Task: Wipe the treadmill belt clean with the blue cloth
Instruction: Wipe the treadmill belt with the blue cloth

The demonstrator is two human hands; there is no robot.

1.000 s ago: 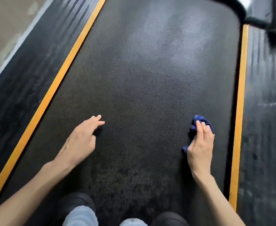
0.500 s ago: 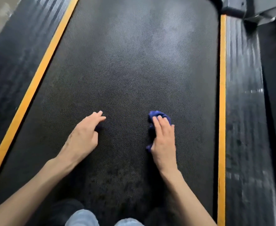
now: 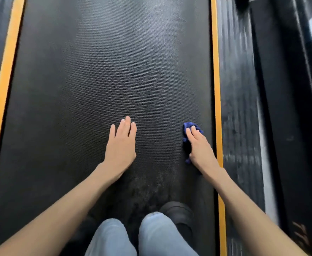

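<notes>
The black textured treadmill belt [image 3: 99,74] fills the middle of the view. My right hand [image 3: 200,148] presses a small crumpled blue cloth [image 3: 188,126] flat onto the belt close to the right orange stripe; straight fingers lie over the cloth, which shows past the fingertips and along the thumb side. My left hand [image 3: 122,145] rests flat on the belt near its middle, fingers straight and together, holding nothing. A dull, speckled patch of belt lies just in front of my knees.
Orange stripes [image 3: 215,80] [image 3: 3,85] border the belt, with ribbed black side rails [image 3: 238,89] outside them. My knees in light jeans [image 3: 162,235] and a dark shoe [image 3: 179,211] sit on the belt at the bottom. A dark frame part stands at the far right.
My right hand slid the cloth from mid-belt back toward the right orange stripe. My left hand flattened, fingers now straight. The view shifted, showing the belt more squarely.
</notes>
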